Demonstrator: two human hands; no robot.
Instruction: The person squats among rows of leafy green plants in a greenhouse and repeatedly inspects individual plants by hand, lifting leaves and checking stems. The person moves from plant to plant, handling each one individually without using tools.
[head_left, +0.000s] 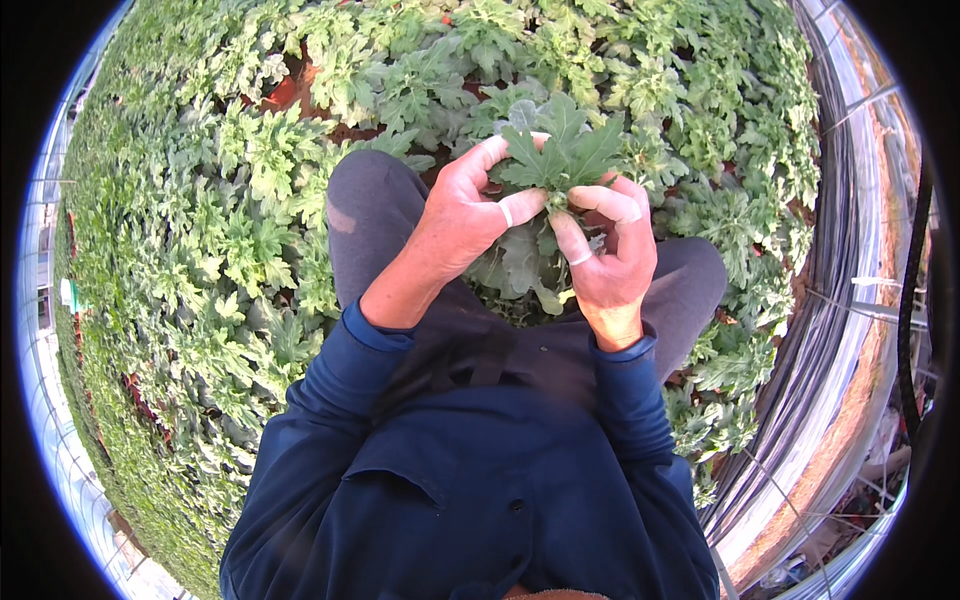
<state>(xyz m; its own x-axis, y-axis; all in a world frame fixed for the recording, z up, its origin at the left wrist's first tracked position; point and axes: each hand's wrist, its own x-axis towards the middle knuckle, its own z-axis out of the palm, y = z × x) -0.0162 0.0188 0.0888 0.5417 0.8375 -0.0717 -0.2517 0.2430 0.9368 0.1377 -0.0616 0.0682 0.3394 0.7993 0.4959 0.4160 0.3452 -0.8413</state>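
Note:
Between my knees stands a leafy green potted plant with lobed leaves, resembling a chrysanthemum. My left hand curls around the left side of its top, the thumb at the stem and the fingers under the upper leaves. At the right, my right hand has thumb and forefinger on either side of the small growth at the stem. Pale tape or bands wrap some fingers of both hands. Lower leaves hang below the fingers, and one yellowish leaf lies near my right wrist.
Dense rows of similar plants surround my legs. A reddish pot shows among leaves at the upper left. Dark and pale plastic sheeting runs along the right side, with thin metal rods and a black hose or cable.

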